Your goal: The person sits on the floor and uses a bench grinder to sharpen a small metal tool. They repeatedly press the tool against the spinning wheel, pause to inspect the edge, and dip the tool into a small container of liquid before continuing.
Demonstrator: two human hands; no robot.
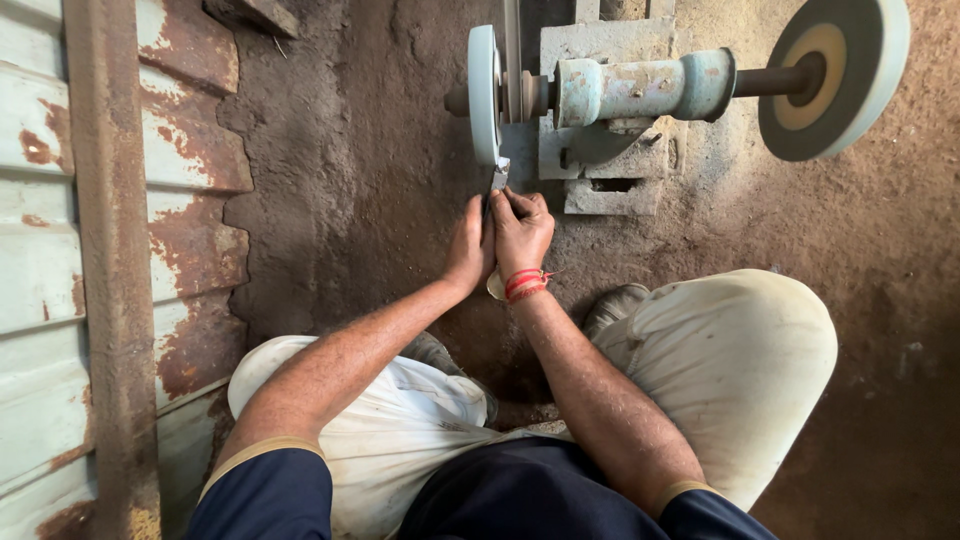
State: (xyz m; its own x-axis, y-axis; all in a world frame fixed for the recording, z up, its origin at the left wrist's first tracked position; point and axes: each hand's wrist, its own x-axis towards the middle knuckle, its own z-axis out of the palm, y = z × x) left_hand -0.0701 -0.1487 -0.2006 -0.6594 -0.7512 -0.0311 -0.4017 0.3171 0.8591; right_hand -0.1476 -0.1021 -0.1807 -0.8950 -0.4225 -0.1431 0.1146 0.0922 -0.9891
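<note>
The person squatted on the dusty earth floor (pixel 330 180), both hands pressed together around a small flat metal piece (pixel 499 176). The left hand (pixel 470 248) and right hand (pixel 522 230) gripped it tightly, holding its tip against the rim of the pale round grinding wheel (pixel 483 92) on the worn grey grinder (pixel 640 88).
</note>
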